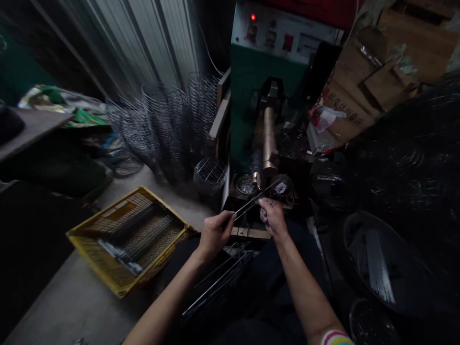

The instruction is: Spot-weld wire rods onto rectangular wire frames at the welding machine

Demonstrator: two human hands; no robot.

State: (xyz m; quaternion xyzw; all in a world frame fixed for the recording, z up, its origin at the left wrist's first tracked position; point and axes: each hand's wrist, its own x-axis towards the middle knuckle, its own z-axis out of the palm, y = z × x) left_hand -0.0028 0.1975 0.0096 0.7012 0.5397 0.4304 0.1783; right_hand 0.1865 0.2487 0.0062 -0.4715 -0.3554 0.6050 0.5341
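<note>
My left hand [214,233] is closed on the near end of a thin bundle of metal wire rods [256,198]. My right hand [272,216] pinches the same rods a little farther along. The rods slant up to the right toward the brass cylinder [268,141] of a green machine [251,81] in front of me. More loose wire rods [219,281] lie across my lap, below my left forearm.
A yellow plastic crate [125,239] holding wire pieces sits on the floor at my left. Stacks of round wire frames [168,124] stand behind it. Dark basins [381,268] with rods are at right, cardboard boxes [362,86] above them.
</note>
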